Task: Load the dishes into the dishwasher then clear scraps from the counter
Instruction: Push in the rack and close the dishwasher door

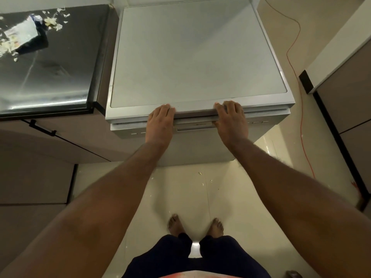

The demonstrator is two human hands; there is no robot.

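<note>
Squarely in front of the person stands the dishwasher (192, 57), a silver freestanding unit whose front faces them, its flat top running away from the door edge toward the wall. The door looks closed or very nearly so, with a thin seam under the top panel. The left hand (160, 119) lies over the front lip with its fingers straight and pointing away from the person. The right hand (230, 117) rests the same way further along the lip, fingers extended and holding nothing. From this angle it is hard to tell whether either thumb hooks under the edge. Between the hands sits the door's handle recess (193, 128), bearing a small brand badge (202, 124) too tiny to read. Pale control marks (137, 133) on the door strip are likewise illegible.

Touching the dishwasher's left side is the dark glossy bench (60, 67). At its far end lie pale food scraps (52, 23) around a printed packet (21, 35) whose lettering is blurred. More crumbs (200, 173) dot the tiled floor (180, 197) near the person's bare feet (195, 225). An orange cable (297, 57) trails down the floor to the right of the machine.
</note>
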